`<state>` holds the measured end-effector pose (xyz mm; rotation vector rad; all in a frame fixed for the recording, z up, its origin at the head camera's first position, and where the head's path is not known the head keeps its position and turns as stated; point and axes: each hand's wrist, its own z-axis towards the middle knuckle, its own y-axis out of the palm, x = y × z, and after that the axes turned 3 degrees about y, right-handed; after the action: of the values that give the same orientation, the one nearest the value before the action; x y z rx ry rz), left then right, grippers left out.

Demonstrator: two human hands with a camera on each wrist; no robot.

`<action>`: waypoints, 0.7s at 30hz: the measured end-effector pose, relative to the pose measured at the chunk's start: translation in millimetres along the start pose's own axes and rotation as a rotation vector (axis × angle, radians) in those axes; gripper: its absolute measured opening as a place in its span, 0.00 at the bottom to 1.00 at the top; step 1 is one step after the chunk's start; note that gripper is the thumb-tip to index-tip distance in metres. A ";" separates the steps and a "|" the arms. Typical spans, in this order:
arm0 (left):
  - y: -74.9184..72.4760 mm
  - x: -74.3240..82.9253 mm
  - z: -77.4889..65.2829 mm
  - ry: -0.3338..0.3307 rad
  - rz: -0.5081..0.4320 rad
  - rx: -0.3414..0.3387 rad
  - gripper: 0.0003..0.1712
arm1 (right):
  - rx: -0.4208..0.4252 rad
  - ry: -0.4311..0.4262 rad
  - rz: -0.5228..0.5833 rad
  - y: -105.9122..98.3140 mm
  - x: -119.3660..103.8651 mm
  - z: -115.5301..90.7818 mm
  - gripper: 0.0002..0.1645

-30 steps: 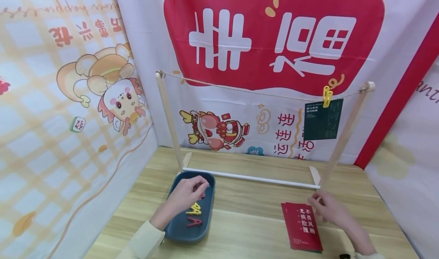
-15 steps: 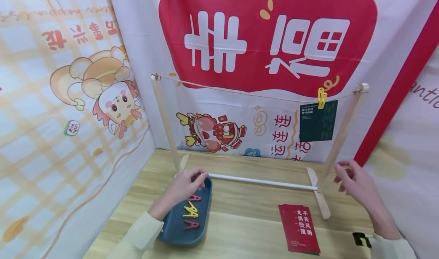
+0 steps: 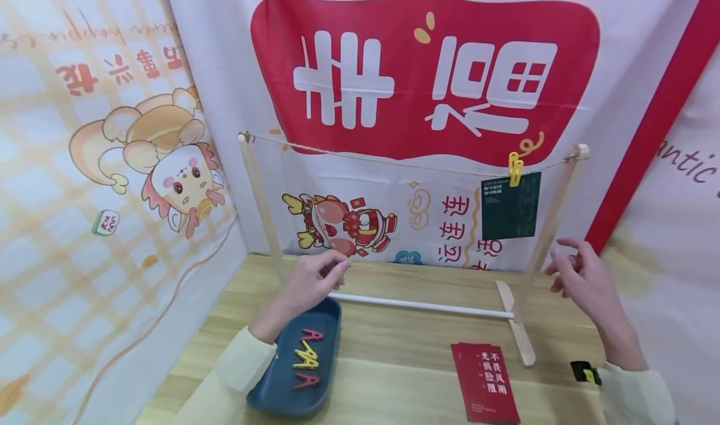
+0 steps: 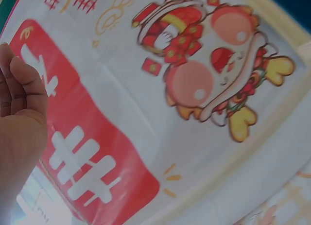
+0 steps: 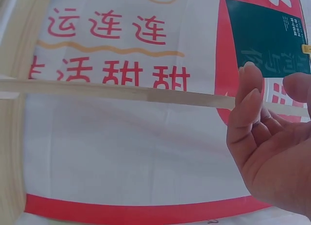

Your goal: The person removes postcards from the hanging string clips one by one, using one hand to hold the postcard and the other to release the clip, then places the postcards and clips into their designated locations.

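My left hand is raised above the far end of a blue-grey tray, fingers loosely bent; the left wrist view shows part of this hand with nothing seen in it. Inside the tray lie red clothespins and yellow clothespins. My right hand hovers beside the rack's right post, fingers loosely curled around nothing visible. A dark green card hangs from the string, held by yellow clothespins. In the right wrist view, the green card appears beyond my fingertips.
Red cards lie stacked on the wooden table, in front of the rack. A white bar joins the rack's feet low down. Behind hangs a printed cloth, with another patterned cloth at the left.
My right hand has moved from beside the red cards up to the right post. My left hand has risen from over the tray, uncovering more clothespins. The head view has shifted slightly.
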<state>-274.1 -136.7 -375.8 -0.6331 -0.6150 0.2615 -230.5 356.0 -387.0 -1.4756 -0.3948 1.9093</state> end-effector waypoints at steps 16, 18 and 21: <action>1.4 45.1 93.4 0.248 0.018 0.000 0.07 | -0.057 -0.018 0.017 -12.6 -17.3 15.9 0.36; 3.5 51.3 104.8 0.283 0.017 -0.001 0.07 | -0.063 -0.019 0.008 -12.6 -19.6 17.0 0.36; 7.3 58.7 120.7 0.308 0.024 -0.009 0.07 | -0.073 -0.017 0.002 -11.4 -23.9 18.5 0.37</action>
<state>-301.5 -50.1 -276.7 -0.6736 -0.3127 0.1792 -241.1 351.2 -356.9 -1.5081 -0.4760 1.9280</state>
